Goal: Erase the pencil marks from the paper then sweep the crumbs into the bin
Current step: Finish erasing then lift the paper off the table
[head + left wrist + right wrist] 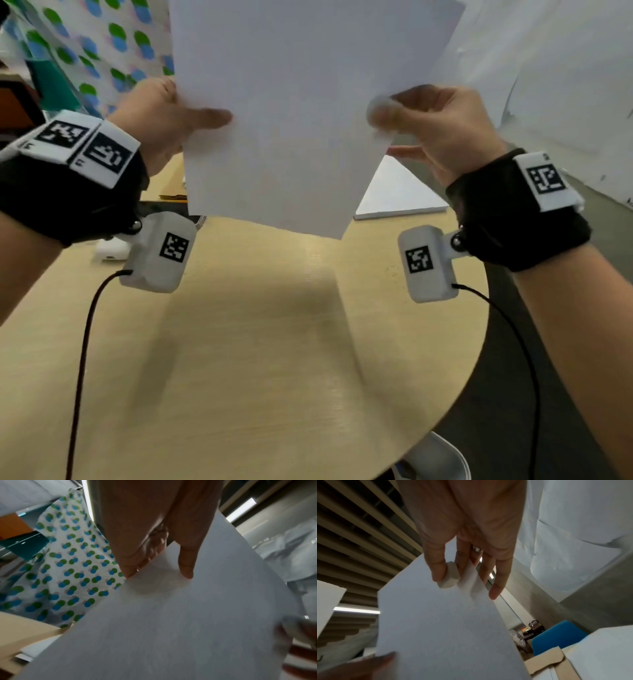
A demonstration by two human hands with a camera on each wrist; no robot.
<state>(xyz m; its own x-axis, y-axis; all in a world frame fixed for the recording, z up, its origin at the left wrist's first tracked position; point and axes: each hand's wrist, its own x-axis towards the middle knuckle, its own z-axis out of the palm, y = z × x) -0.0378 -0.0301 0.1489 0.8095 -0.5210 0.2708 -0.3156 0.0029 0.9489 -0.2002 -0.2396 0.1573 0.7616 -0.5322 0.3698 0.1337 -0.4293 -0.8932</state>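
Nearest to me, the round wooden counter lies below both wrists, carrying only the shadow of the sheet; I can make out no crumbs on it at this resolution.

Above it, I hold the paper lifted clear of the counter and tilted up toward me, one hand on each side edge. My left hand pinches the left edge, thumb on the near face and fingers curled behind it. My right hand grips the right edge and also traps the eraser, a pale rounded block, between thumb and forefinger against the near face of the sheet. The other right fingers extend behind the paper's edge.

Condition of the sheet: the face turned to me reads blank in all three views. No pencil marks are visible, though faint traces could be lost in blur. My judgement is that the erasing stage is finished or nearly so.

Outstanding: disposal of the crumbs. I judge the lifted, tilted sheet to be a means of carrying or tipping debris, but no crumbs can be confirmed on it. No bin is identifiable in any view, so its position cannot be stated.

Beyond the sheet lie a white pad on the counter's far side and a dotted cloth at the far left.
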